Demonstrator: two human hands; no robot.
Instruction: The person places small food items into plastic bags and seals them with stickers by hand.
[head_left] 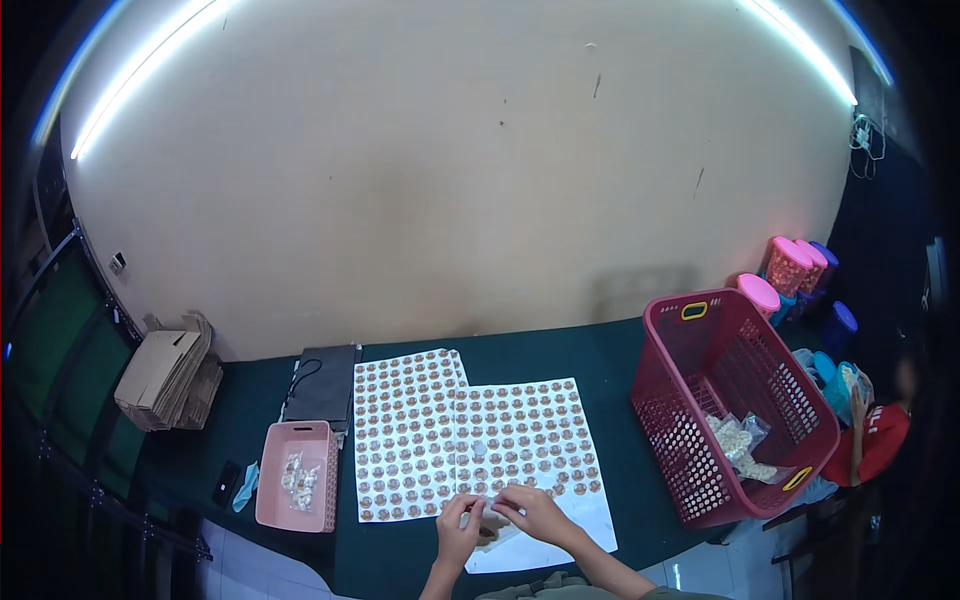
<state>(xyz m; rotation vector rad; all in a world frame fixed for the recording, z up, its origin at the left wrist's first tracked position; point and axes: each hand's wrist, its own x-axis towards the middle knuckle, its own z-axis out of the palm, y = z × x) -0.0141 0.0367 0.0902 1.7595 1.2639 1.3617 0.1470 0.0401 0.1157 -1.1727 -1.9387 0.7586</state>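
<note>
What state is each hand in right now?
Left hand: closed, holding the top of a small translucent plastic bag.
Right hand: closed, holding the same bag's top.

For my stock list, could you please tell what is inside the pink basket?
Inside the pink basket lie small clear packets with whitish contents; whatever is beneath them is covered and cannot be seen.
</note>
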